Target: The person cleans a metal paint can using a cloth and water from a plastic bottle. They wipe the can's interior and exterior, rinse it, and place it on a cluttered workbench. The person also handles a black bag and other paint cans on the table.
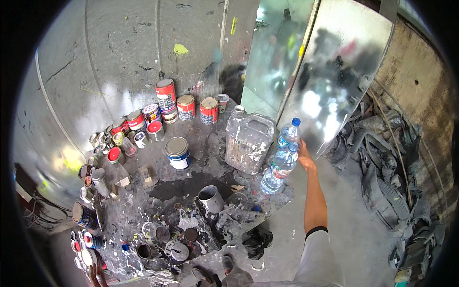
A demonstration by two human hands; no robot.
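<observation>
My right hand (306,158) is stretched out at the right edge of a paint-stained table (229,233), against two clear plastic water bottles with blue caps. The nearer bottle (278,166) stands in front of the farther bottle (289,132) and partly covers it. Part of my right hand is hidden by the bottles, so a grip cannot be made out. A scuffed translucent jerrycan (250,143) stands just left of them. At the lower left, my left hand (96,276) is at the near side of a paint can (90,257) with a pale lid, its fingers partly cut off by the dark rim.
Several paint cans line the table's back and left, among them a red can (209,111). A blue-labelled can (177,154) and a grey cup (211,199) stand mid-table. Scrap parts (380,172) are heaped at right. A black bag (257,242) lies by the table's front edge.
</observation>
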